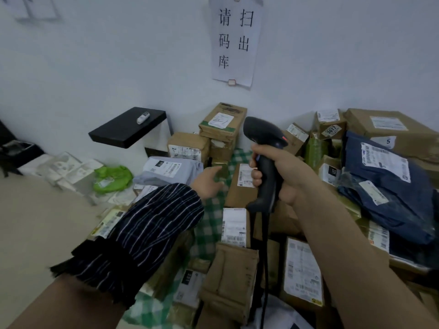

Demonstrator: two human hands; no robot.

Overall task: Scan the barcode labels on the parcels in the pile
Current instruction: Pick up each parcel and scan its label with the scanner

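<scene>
Gripping the barcode scanner [263, 136], the right hand [282, 172] holds it above the parcel pile [232, 269]. The left hand [209, 184], fingers relaxed, hovers just beside a labelled cardboard parcel [237, 195] on green checked cloth [209, 224] below a white wall [95, 67].

Pale floor [35, 222] carries green checked cloth [209, 224] heaped with parcels [228, 281].
</scene>
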